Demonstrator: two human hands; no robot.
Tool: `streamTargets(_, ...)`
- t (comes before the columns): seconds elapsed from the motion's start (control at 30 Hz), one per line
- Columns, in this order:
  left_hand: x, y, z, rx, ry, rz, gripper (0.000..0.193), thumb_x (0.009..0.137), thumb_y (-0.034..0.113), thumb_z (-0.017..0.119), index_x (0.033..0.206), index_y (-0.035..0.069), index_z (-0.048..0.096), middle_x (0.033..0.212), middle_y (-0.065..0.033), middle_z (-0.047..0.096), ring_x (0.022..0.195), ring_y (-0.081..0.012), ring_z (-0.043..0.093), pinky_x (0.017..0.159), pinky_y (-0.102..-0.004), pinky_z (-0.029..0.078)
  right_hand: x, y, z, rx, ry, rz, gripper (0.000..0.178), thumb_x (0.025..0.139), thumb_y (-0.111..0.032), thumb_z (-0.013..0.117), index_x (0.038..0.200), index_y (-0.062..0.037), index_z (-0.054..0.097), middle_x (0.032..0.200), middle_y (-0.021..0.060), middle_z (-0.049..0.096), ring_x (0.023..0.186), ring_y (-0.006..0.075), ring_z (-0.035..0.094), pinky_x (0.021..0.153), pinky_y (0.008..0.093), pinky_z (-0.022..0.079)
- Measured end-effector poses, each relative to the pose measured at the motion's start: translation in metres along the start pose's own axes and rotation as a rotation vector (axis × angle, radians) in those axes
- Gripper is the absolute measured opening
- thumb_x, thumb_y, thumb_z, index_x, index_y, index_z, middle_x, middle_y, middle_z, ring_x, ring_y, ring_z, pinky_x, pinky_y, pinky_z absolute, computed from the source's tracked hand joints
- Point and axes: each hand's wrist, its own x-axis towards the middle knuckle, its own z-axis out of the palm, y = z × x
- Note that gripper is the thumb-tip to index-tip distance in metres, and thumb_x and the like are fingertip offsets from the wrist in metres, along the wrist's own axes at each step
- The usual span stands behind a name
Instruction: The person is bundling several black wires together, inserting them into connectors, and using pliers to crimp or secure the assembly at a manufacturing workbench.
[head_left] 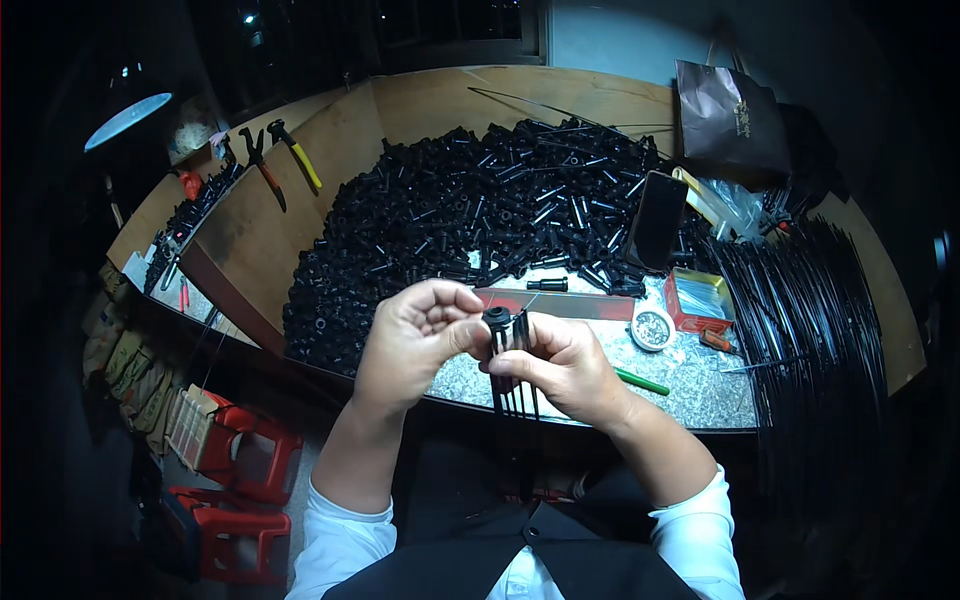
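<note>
In front of my chest, both hands meet around a small black ring-topped cylindrical part [497, 316]. My left hand [410, 345] is closed, its thumb pressed to the part's left side and its other fingers curled. Several thin black strips [517, 400] hang side by side below the part, gripped between the thumb and fingers of my right hand [570, 370]. A short thin wire-like end sticks up next to the right fingers. Where the strips meet the part is mostly hidden by my fingers.
A large heap of black cylindrical parts [450, 200] fills the wooden-walled bench. Long black strips [820, 310] overhang its right edge. Nearby are a phone [657, 222], a red box [698, 300], a round tin [652, 328] and a green pen-like stick [641, 382]. Red stools [255, 450] stand lower left.
</note>
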Motion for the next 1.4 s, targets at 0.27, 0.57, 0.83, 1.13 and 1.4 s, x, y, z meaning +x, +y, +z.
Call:
streamTargets(0.27,-0.024,0.011,0.016,0.635,0.233,0.222,0.028,0.078,-0.001,0.072,0.103,-0.007,0.065,0.088,-0.0143,0.07,0.079,-0.0161,0.069,0.069,-0.0254,0.057,0.011,0.018,0.022,-0.51,0.128,-0.415,0.013,0.084,-0.003,0.067,0.08,0.0016,0.056,0.071,0.0114,0.055,0.06,0.0219,0.054,0.054,0.0313,0.044)
streamTargets(0.57,-0.031,0.009,-0.001,0.641,0.188,0.17,0.027,0.078,-0.003,0.072,0.104,-0.005,0.065,0.089,-0.0099,0.07,0.08,-0.0126,0.067,0.072,-0.0244,0.055,0.01,0.017,0.027,-0.392,0.023,-0.337,0.01,0.088,-0.002,0.06,0.081,0.0007,0.053,0.069,0.0126,0.051,0.061,0.0261,0.051,0.055,0.0347,0.041)
streamTargets(0.83,-0.033,0.005,-0.009,0.558,0.119,0.149,0.028,0.078,-0.004,0.072,0.105,-0.004,0.065,0.09,-0.009,0.069,0.083,-0.0127,0.066,0.076,-0.0247,0.054,0.012,0.018,0.027,-0.385,-0.031,-0.331,0.009,0.087,-0.004,0.061,0.083,0.001,0.054,0.071,0.0152,0.054,0.063,0.031,0.056,0.056,0.0378,0.043)
streamTargets(1.13,-0.038,0.004,0.001,0.887,0.245,0.249,0.029,0.076,0.001,0.073,0.104,-0.004,0.067,0.088,-0.0153,0.07,0.075,-0.0161,0.068,0.066,-0.0261,0.053,0.014,0.023,0.027,-0.366,-0.033,-0.267,0.011,0.088,-0.006,0.061,0.082,0.0014,0.055,0.071,0.0157,0.054,0.062,0.0296,0.056,0.056,0.0368,0.043)
streamTargets(1.4,-0.041,0.001,-0.008,0.69,0.215,0.218,0.028,0.078,0.0,0.071,0.106,-0.005,0.066,0.089,-0.0158,0.07,0.077,-0.016,0.068,0.068,-0.0255,0.053,0.014,0.023,0.034,-0.35,0.026,-0.224,0.017,0.089,-0.008,0.063,0.077,0.0008,0.054,0.063,0.007,0.054,0.055,0.0115,0.048,0.05,0.0272,0.039)
